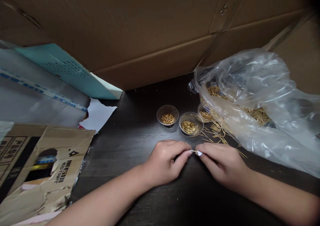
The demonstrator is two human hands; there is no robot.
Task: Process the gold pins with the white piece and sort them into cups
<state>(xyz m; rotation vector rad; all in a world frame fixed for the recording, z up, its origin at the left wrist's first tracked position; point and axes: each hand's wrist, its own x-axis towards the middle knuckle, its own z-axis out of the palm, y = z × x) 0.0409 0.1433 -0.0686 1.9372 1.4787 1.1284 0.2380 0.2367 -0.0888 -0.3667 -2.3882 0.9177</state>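
Head view: left hand point(166, 160) and right hand point(225, 163) pinch one gold pin point(194, 151), seemingly midway; bowls point(168, 109) hold pieces, loose pins point(216, 127) seem left.

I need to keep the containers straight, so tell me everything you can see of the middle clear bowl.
The middle bowl is round, clear and open-topped, apparently plastic. It stands upright on the dark table between the left bowl and the right bowl, holding small gold-coloured pieces heaped toward its left. Neither the left hand nor the right hand touches it; contact with the right bowl is unclear.
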